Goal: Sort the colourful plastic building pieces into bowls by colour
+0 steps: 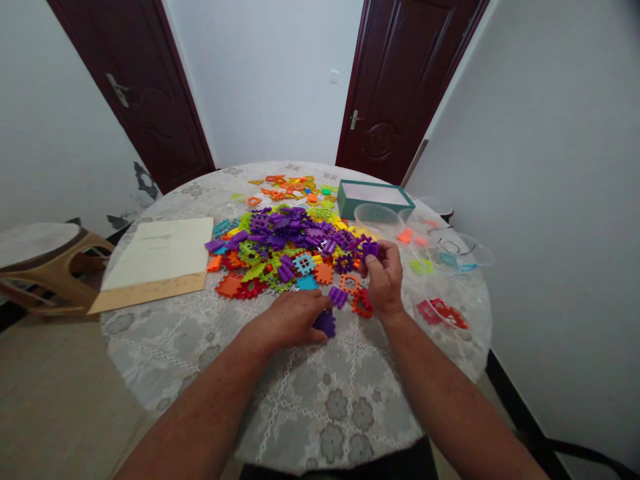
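My right hand (387, 280) pinches a purple ribbed plastic building piece (370, 249) just over the right side of the heap. Low on the table, my left hand (299, 316) has its thumb and fingers around a flat purple square building piece (327, 324) with notched edges. A second ribbed purple piece (339, 297) lies just beyond the left fingertips. Behind both hands spreads a large pile of interlocking pieces (285, 230), purple on top, with lime, orange, red, blue and yellow ones around. Next to the right wrist lies a red notched piece (363, 304).
A green-sided box (373, 200) stands at the back right, with clear plastic tubs (380, 215) beside it. Loose red pieces (443, 313) lie at the right. A cream paper sheet (163, 250) rests at the left, and a stool (45, 267) stands beyond the round table's edge.
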A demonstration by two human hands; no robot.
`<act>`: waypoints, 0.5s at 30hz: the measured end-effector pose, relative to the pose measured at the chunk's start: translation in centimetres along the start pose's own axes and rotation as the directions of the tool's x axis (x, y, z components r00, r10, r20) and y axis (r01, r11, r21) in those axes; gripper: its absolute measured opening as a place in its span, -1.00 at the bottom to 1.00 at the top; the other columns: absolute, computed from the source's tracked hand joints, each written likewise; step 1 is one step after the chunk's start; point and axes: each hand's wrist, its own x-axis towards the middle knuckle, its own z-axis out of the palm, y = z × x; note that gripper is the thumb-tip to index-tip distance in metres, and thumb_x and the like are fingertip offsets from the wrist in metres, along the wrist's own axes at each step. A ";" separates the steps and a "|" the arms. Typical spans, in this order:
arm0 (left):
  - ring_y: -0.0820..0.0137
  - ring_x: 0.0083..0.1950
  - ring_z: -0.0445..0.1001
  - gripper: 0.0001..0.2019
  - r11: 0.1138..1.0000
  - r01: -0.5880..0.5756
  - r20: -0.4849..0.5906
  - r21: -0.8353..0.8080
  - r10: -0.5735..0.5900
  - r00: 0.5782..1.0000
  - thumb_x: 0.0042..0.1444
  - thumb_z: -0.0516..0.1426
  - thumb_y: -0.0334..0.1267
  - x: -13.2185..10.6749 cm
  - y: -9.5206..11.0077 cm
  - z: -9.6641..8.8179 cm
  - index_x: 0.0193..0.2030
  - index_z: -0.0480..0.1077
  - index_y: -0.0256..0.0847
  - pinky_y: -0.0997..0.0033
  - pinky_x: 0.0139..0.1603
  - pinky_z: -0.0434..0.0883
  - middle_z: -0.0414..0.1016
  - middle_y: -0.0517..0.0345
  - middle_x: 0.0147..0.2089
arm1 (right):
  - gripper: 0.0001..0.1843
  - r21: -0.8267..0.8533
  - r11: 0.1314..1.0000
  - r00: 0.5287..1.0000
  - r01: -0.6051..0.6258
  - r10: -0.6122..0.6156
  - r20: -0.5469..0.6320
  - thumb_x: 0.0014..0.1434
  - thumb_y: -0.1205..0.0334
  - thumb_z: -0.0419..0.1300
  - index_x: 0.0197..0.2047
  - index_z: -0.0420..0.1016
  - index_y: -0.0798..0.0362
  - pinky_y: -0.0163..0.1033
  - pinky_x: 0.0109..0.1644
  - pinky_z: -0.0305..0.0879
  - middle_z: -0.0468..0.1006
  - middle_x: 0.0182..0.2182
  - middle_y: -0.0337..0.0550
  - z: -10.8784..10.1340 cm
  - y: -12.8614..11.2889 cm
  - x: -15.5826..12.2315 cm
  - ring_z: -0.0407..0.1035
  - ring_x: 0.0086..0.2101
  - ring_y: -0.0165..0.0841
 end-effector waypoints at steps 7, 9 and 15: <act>0.24 -0.16 0.55 -0.88 0.988 0.024 -0.127 -0.151 -0.043 0.991 0.22 0.23 -0.17 0.7 -0.4 -0.4 -0.13 0.51 -0.09 0.36 -0.18 0.33 0.62 0.10 -0.16 | -0.78 -0.082 0.996 0.993 -0.019 0.029 0.118 0.28 0.11 0.04 -0.02 0.25 -0.05 -0.20 -0.26 0.36 0.42 -0.32 -0.23 0.2 0.2 -0.3 0.37 -0.35 -0.31; 0.26 -0.18 0.52 -0.84 0.962 0.060 -0.287 -0.267 -0.139 0.948 0.30 0.17 -0.12 1.2 -0.7 -0.6 -0.13 0.49 -0.11 0.36 -0.17 0.33 0.61 0.12 -0.18 | -0.79 -0.051 0.999 0.985 -0.014 0.023 0.174 0.28 0.13 0.04 -0.04 0.30 -0.04 -0.20 -0.25 0.36 0.44 -0.31 -0.22 0.2 -0.2 -0.4 0.38 -0.33 -0.29; 0.30 -0.17 0.53 -0.73 0.794 -0.011 -0.341 -0.608 -0.249 0.907 0.24 0.15 -0.24 2.2 -1.4 -0.5 0.07 0.47 -0.16 0.33 -0.09 0.42 0.60 0.15 -0.15 | -0.84 -0.131 0.990 0.910 0.050 0.009 0.415 0.25 0.22 0.13 -0.09 0.41 -0.02 -0.17 -0.08 0.35 0.51 -0.20 -0.21 0.9 -1.2 -1.1 0.41 -0.20 -0.27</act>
